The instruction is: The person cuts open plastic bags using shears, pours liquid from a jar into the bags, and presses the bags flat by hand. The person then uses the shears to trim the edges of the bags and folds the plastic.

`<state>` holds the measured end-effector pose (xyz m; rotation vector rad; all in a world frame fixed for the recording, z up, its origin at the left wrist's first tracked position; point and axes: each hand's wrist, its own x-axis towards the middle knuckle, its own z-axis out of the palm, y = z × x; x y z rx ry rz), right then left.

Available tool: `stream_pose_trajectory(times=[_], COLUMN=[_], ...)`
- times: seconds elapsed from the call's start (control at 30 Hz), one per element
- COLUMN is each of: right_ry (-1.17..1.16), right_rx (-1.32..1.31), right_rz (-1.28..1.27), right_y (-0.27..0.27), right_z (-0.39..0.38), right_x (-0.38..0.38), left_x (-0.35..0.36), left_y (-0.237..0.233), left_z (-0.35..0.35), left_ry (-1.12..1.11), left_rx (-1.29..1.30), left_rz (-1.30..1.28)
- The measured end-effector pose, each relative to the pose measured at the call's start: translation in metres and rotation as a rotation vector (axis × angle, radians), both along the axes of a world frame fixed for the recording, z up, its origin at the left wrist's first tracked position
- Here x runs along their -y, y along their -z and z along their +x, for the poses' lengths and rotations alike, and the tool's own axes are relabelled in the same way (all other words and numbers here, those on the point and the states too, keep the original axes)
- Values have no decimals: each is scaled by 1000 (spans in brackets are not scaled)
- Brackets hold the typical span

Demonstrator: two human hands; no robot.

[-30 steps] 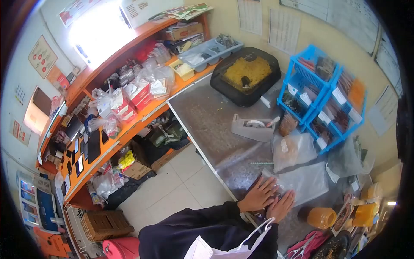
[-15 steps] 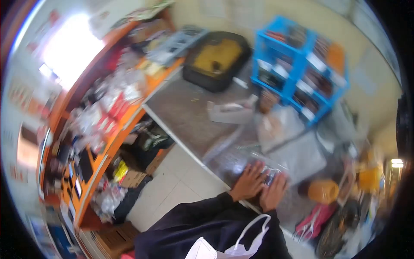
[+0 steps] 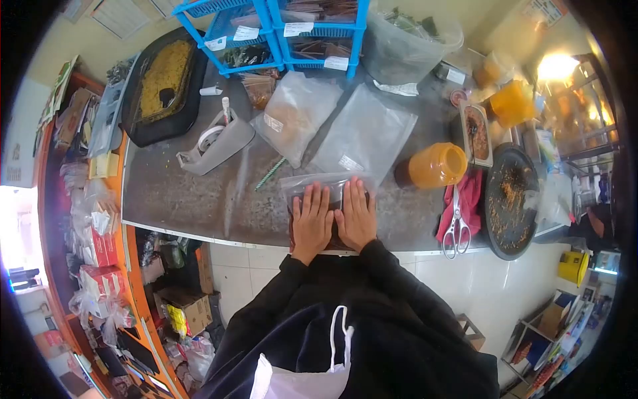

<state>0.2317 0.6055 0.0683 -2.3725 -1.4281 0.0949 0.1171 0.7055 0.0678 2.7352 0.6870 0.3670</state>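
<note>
Both palms lie side by side at the table's near edge, pressing on a clear plastic bag (image 3: 312, 181). My left hand (image 3: 312, 223) is flat with its fingers stretched out and slightly apart. Beside it, my right hand (image 3: 356, 216) is flat too, fingers pointing away from me. Dark contents show between the hands, but most of the bag is hidden under them. Just beyond the fingertips is a flat frosted plastic bag (image 3: 365, 133) with a small label. To its left sits another plastic bag (image 3: 299, 113) with pale brown contents, near a green striped stick (image 3: 270, 174).
A grey tape dispenser (image 3: 222, 143) and a black tray of yellow food (image 3: 163, 83) stand left. Blue drawer racks (image 3: 279, 33) rise behind. On the right are an orange-lidded jar (image 3: 435, 165), scissors (image 3: 456, 229) on a red cloth (image 3: 470, 206), and a round black tray (image 3: 510, 229).
The view has swung to the right and levelled, showing the table straight on. Both hands remain flat on the plastic bag.
</note>
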Motion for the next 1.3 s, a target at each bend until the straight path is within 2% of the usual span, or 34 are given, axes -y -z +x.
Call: stream_pose_trajectory(times=[0.13,0.27,0.37,0.4,0.53,0.63,0.67,0.8,0.9,1.07,1.17,1.2,1.3], right_ry=[15,1,35,36,-1,16,11,-27,-14,41,37,26,75], right_rx=[-61,-72,21,-8,-29,-44,-14,19,-19,49,26,-2,-77], right_rz=[-18,88,20,10,-49,49,32,-50,-138,-116,-87,-80,-23], right_y=[-10,-14,4,-1,-9,-12,-12,-14,-17,-14,-15,-20,-24], right_z=[20,16,-1,1,30,19,19,14,30,14,14,15,10], right_x=[-33,-14,3,-1,-31,-15,-14,-13,-33,-19,-21,-20,-11], left_x=[-33,-14,-2,-5,-35,-22,-9,-13,-38,-21,-11,-14,-19], left_y=[-3,-4,4,-8,-6,-5,4,-19,-6,-2,-26,-21,-4], left_z=[27,7,-5,3,31,14,3,16,36,16,2,-1,6], left_ry=[34,-27,-8,-3,57,45,-5,88,110,78,20,-30,-20], left_rx=[-135,46,-27,-62,-84,34,147,-49,-98,60,-29,-67,-65], left_rz=[-91,-45,63,3,-80,-31,-48,-54,-16,-175,-145,-58,-93])
